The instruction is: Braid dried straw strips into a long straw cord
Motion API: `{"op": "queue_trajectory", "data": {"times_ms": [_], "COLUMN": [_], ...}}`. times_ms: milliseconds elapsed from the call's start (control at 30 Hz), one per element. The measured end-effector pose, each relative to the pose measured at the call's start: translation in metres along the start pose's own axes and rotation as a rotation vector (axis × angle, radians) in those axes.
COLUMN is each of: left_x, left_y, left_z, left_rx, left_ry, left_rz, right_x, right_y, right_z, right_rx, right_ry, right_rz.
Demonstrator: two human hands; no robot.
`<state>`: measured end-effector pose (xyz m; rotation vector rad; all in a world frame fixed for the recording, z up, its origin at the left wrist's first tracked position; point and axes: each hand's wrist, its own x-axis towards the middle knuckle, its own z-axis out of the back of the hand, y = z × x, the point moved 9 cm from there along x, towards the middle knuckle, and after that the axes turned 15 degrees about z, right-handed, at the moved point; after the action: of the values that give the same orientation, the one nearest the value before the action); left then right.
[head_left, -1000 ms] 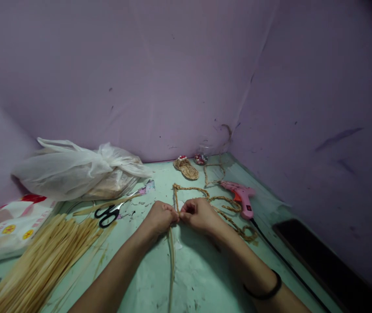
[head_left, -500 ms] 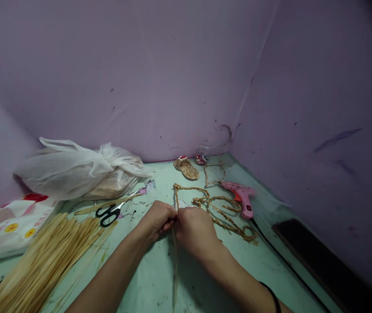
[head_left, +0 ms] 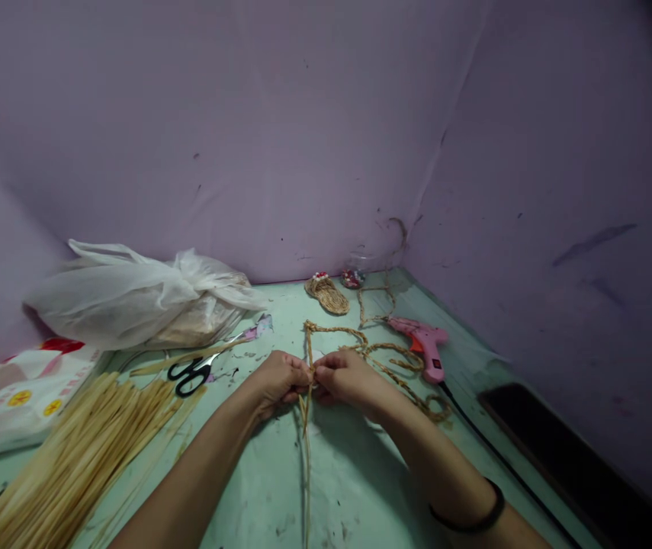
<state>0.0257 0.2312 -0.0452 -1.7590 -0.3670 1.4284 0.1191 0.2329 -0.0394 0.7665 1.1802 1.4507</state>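
Note:
A braided straw cord (head_left: 337, 329) runs across the pale green table and comes down between my two hands. My left hand (head_left: 283, 379) pinches the cord from the left, fingers closed. From the right, my right hand (head_left: 344, 375) pinches it at the same spot, its fingertips almost touching the left ones. Loose straw strands (head_left: 307, 473) hang below the fingers toward the table's front edge. Further coils of the cord (head_left: 403, 366) lie to the right of my right hand.
Black-handled scissors (head_left: 191, 374) and a bundle of straw (head_left: 97, 450) lie left, beside a white plastic bag (head_left: 131, 297). A pink glue gun (head_left: 428, 347) with black cable lies right. A small woven sandal (head_left: 329, 295) and a bead container (head_left: 353, 277) stand behind.
My right hand has turned and moved slightly up, its forearm swinging outward. More of the cord and the split strands below the fingers now show.

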Motion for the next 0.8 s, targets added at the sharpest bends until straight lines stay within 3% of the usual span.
{"op": "queue_trajectory", "data": {"times_ms": [133, 333, 567, 700, 733, 800], "left_x": [0.000, -0.006, -0.027, -0.045, -0.048, -0.047], "left_y": [-0.003, -0.005, -0.016, -0.023, -0.021, -0.013], "left_z": [-0.001, 0.002, 0.019, 0.000, -0.008, -0.023], "left_rx": [0.039, 0.320, 0.645, 0.752, 0.757, 0.656], "left_ry": [-0.003, -0.075, -0.473, -0.704, -0.718, -0.621], "left_rz": [-0.033, -0.028, 0.045, -0.060, -0.082, -0.097], "right_x": [0.001, 0.001, -0.002, 0.000, 0.000, 0.000], "right_y": [0.000, -0.012, -0.004, -0.004, -0.005, -0.005], "right_z": [-0.002, -0.003, -0.009, -0.010, -0.010, -0.009], "right_rx": [-0.108, 0.042, 0.144, 0.243, 0.253, 0.253], "right_ry": [-0.057, -0.045, -0.042, -0.089, -0.104, -0.119], "right_rz": [0.027, -0.042, 0.002, 0.026, 0.025, 0.008]}}
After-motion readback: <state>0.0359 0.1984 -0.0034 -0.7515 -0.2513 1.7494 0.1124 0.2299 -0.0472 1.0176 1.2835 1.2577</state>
